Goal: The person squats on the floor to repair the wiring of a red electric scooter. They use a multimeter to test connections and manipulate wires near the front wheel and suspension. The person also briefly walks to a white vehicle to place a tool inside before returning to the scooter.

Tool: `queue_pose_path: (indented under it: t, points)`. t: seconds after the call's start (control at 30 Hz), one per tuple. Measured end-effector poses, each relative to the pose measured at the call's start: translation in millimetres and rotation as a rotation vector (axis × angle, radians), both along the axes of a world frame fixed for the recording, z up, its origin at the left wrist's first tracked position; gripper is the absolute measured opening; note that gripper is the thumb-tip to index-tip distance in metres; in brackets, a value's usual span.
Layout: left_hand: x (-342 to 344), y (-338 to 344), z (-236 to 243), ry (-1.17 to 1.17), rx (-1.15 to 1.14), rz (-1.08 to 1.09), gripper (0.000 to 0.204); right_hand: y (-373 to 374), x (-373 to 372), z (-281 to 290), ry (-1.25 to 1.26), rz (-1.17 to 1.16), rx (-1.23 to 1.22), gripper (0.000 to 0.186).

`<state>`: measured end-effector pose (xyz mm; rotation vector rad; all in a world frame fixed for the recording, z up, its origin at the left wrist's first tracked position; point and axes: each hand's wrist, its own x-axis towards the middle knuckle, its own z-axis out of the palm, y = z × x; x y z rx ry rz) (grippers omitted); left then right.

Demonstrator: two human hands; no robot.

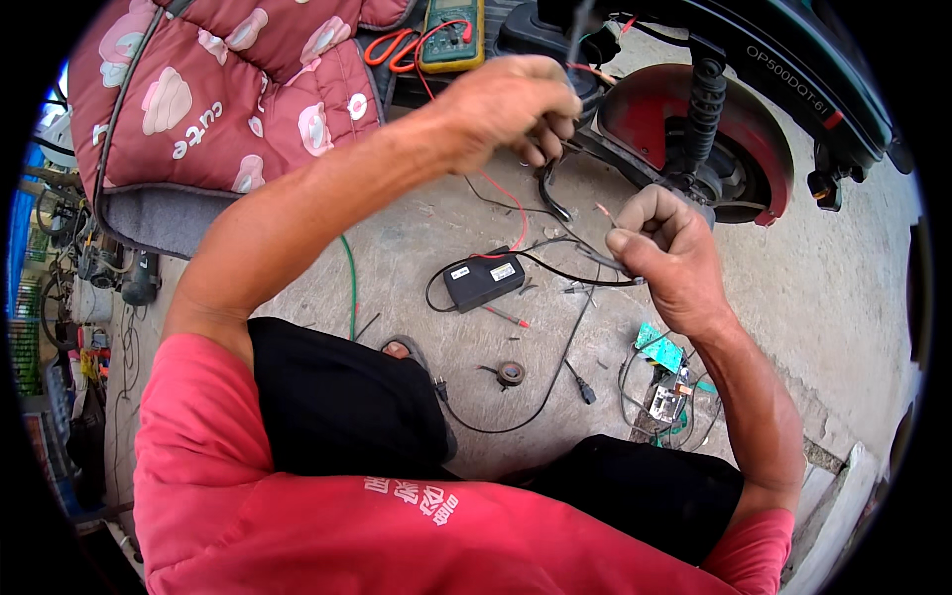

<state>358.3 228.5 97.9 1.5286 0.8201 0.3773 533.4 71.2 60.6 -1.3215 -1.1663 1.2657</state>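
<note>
I see right hand (674, 248) fingers pinching copper-tipped wire (604, 211) above concrete floor (793, 307). Left hand (521, 109) fingers curled; can't tell what they grip. I'd hold wire well below bare tip, keeping copper straight, untouched. Black adapter case (484, 282) on floor: closed, contents hidden.

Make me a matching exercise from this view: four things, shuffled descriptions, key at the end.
Things
1. Right hand
2. Meter
3. Quilt
4. Box

Descriptions
A. dusty red, printed all over, at the upper left
B. black, lying on the ground
C. pinching a wire with a bare copper end
D. yellow-edged, at the top of the picture

Pairs: 1-C, 2-D, 3-A, 4-B
</note>
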Motion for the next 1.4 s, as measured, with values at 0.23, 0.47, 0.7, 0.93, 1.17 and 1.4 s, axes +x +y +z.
queue_pose_path:
  t: [0.23, 0.47, 0.7, 0.93, 1.17, 1.4]
  points:
    - [-4.9, -2.3, -9.5, -0.118, -0.004, -0.094, 0.013, 5.1, 0.9, -2.2, 0.099, -0.056, 0.027, 0.013]
    - [-1.9, -9.1, -11.3, -0.056, 0.037, -0.165, 0.016, 26.3, 12.9, -3.9, 0.189, -0.072, 0.103, 0.013]
    - [-8.7, -7.7, -10.3, -0.039, 0.022, -0.202, 0.018, 39.6, 4.8, 20.1, 0.018, 0.029, 0.196, 0.014]
    - [-21.9, -3.8, -10.1, -0.098, -0.191, -0.165, 0.018, 50.4, -6.6, 13.5, 0.12, 0.135, 0.265, 0.019]
    - [-27.9, -0.8, -10.0, -0.154, -0.285, -0.245, 0.01, 57.2, -19.2, 18.1, 0.223, 0.133, 0.221, 0.021]
    - [-33.5, 6.4, -6.0, -0.228, -0.209, -0.209, 0.01, 56.7, -16.7, 15.9, 0.229, 0.053, 0.222, 0.019]
